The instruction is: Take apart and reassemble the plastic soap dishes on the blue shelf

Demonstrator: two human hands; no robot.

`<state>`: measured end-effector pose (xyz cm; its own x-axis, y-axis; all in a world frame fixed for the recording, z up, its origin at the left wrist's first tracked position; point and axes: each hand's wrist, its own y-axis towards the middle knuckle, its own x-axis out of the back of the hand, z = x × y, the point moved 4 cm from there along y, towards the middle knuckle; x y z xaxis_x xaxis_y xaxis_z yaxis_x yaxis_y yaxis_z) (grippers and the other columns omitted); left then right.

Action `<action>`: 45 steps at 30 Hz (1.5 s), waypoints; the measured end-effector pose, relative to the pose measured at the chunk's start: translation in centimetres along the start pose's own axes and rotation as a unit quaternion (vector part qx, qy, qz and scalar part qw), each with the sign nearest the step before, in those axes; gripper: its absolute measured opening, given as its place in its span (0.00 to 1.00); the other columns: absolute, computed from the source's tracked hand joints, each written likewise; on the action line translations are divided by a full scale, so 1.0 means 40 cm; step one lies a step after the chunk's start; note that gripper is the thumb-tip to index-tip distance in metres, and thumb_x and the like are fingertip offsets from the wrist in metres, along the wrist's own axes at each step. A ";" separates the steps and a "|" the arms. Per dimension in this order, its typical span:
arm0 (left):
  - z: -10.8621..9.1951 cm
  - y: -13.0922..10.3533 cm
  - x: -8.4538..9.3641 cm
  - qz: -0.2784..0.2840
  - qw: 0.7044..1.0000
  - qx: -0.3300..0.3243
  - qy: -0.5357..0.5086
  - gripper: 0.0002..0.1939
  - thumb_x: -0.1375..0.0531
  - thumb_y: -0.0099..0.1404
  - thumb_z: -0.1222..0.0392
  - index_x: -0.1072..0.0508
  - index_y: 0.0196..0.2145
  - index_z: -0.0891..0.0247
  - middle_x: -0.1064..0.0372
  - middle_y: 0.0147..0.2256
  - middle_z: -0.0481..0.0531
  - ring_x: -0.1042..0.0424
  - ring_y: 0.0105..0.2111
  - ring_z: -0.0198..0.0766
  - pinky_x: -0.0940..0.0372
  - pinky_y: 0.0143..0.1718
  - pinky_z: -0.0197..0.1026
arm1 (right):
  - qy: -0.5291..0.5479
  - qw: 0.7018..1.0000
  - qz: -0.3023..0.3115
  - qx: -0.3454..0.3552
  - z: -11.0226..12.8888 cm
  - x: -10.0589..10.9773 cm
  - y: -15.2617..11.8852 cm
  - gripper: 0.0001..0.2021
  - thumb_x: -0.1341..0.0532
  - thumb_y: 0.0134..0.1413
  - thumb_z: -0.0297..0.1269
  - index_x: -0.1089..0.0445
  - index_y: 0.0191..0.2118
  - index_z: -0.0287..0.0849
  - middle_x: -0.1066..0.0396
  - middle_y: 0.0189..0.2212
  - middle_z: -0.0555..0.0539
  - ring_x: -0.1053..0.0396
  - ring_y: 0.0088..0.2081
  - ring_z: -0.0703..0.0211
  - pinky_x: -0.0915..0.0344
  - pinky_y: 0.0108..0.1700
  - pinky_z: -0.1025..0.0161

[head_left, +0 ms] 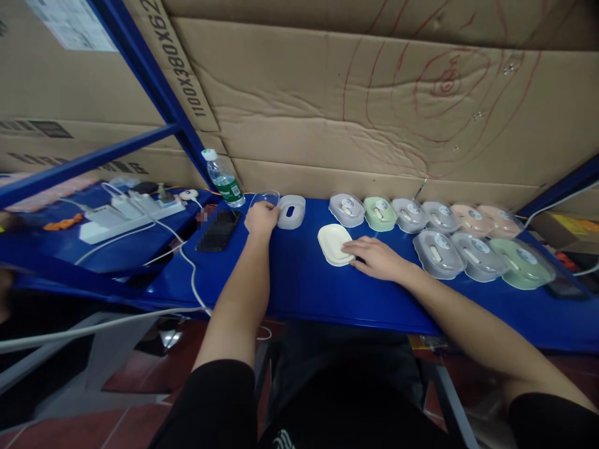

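My left hand [261,218] is at the back left of the blue table, its fingers closed on the near edge of a clear plastic cover [270,196]. Right beside it lies a pale grey rounded tray [299,216] with a dark oval opening. My right hand [374,257] grips the right edge of a cream rounded dish [331,242], thumb at the near side and fingers over the rim. The dish lies on the table. How the left fingertips meet the cover is partly hidden by the hand.
Several clear-lidded boxes in grey, green [380,215] and peach [470,218] stand in rows at the right. A phone [219,231] and a water bottle [227,182] are at the left, near a white power strip [133,215] and cables. Cardboard [299,93] walls the back.
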<state>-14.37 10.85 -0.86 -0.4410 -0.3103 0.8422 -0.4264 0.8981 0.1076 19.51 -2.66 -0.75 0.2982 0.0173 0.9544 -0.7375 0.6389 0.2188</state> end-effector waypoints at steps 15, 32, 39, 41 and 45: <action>-0.099 -0.092 0.011 -0.054 0.983 -0.171 0.030 0.33 0.42 0.70 0.34 0.22 0.61 0.59 0.31 0.65 0.65 0.35 0.66 0.62 0.42 0.67 0.58 | -0.076 0.996 -0.041 -0.026 0.068 -0.043 0.155 0.32 0.42 0.66 0.29 0.42 0.75 0.43 0.39 0.73 0.34 0.33 0.68 0.36 0.33 0.68 0.37; -0.101 -0.095 -0.067 0.079 0.957 -0.229 0.159 0.46 0.44 0.66 0.24 0.32 0.69 0.58 0.45 0.73 0.70 0.53 0.75 0.69 0.55 0.71 0.72 | -0.152 0.966 -0.088 -0.189 -0.102 0.001 0.103 0.37 0.35 0.63 0.44 0.42 0.73 0.37 0.41 0.73 0.28 0.47 0.74 0.22 0.58 0.73 0.20; -0.113 -0.104 -0.076 0.057 0.962 -0.225 0.147 0.44 0.46 0.68 0.24 0.29 0.67 0.60 0.41 0.71 0.71 0.52 0.74 0.70 0.51 0.69 0.71 | -0.126 0.965 -0.146 -0.177 -0.048 0.038 0.057 0.32 0.36 0.63 0.58 0.30 0.62 0.38 0.32 0.64 0.26 0.35 0.66 0.24 0.45 0.70 0.26; -0.117 -0.107 -0.081 0.049 0.963 -0.222 0.147 0.44 0.46 0.69 0.24 0.29 0.67 0.60 0.41 0.71 0.71 0.52 0.74 0.70 0.52 0.69 0.71 | -0.133 0.964 -0.146 -0.180 -0.041 0.040 0.050 0.33 0.36 0.64 0.58 0.31 0.63 0.38 0.37 0.68 0.26 0.39 0.69 0.23 0.43 0.70 0.27; -0.131 -0.112 -0.089 0.035 0.959 -0.248 0.132 0.44 0.45 0.69 0.26 0.31 0.69 0.60 0.46 0.73 0.72 0.54 0.75 0.70 0.59 0.71 0.73 | -0.127 0.970 -0.118 -0.170 -0.037 0.025 0.028 0.31 0.37 0.66 0.54 0.33 0.66 0.40 0.38 0.70 0.29 0.38 0.69 0.25 0.40 0.69 0.29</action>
<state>-6.75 9.58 -1.58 -0.2108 -0.2128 0.9541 0.0542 0.9720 0.2288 19.88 -0.78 0.15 0.2431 -0.3227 0.9147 -0.4115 0.8196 0.3985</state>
